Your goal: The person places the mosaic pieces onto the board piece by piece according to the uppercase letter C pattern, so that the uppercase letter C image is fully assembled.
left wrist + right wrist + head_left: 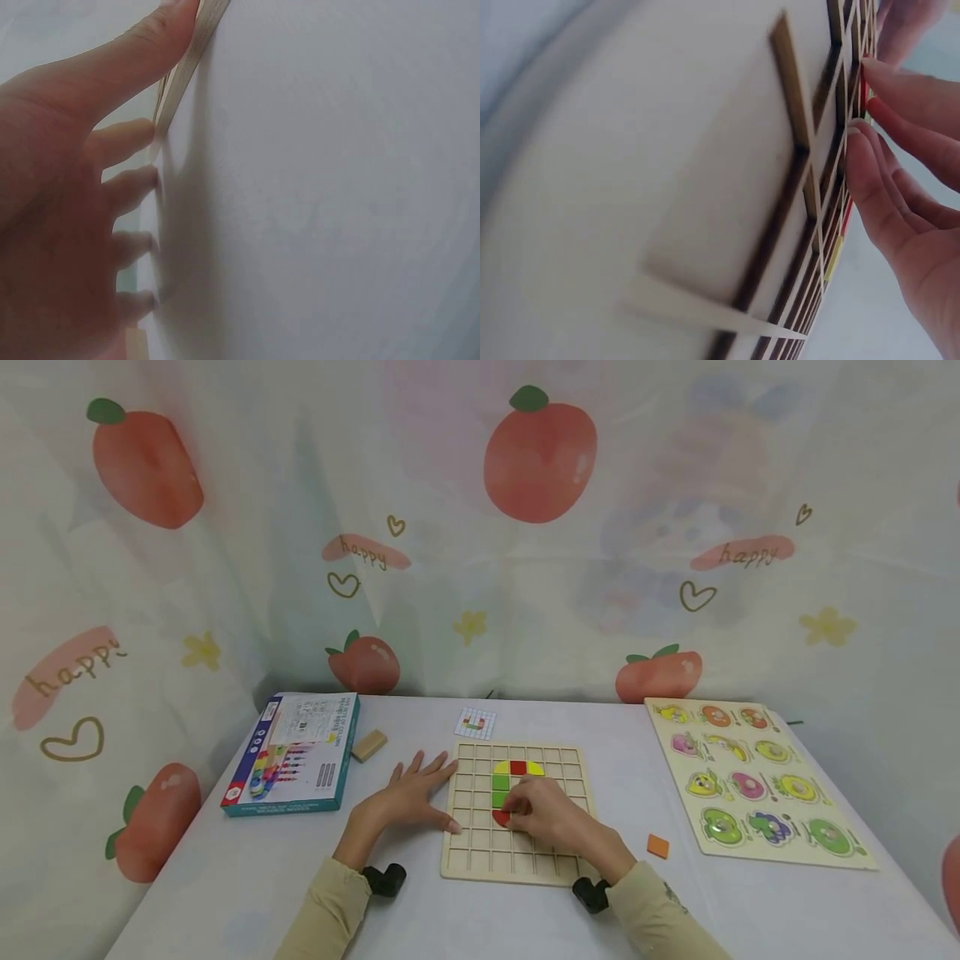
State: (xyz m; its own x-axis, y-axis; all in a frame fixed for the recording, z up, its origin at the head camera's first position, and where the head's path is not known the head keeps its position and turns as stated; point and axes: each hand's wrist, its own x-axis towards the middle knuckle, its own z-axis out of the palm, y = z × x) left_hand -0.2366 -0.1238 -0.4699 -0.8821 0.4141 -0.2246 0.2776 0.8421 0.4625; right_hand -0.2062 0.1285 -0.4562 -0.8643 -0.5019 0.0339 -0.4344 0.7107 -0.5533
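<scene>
Nearest, two cream-sleeved forearms reach in over the white table (225,877). The right hand (547,814) lies on the square pale wooden grid board (517,860), its fingertips (859,142) bent down and pressing a small red wooden tile (500,817) into a cell near the board's middle; it seems pinched rather than clenched, though the fingers hide most of it. The tile is probably light, stiff and smooth, so it is best taken by its edges between fingertips. What shows of it is a curved red edge facing the person; its long axis cannot be told. The left hand (408,793) lies flat and relaxed beside the board, grasping nothing, its thumb (161,37) against the board's left edge. Just beyond the red tile, green, yellow and red tiles (501,781) fill cells in a curve. A small orange square tile (657,846) lies loose at right. Farther off are a patterned card (476,723), a tan wooden block (369,745), a blue puzzle box (296,752) and a fruit peg puzzle (753,781).
</scene>
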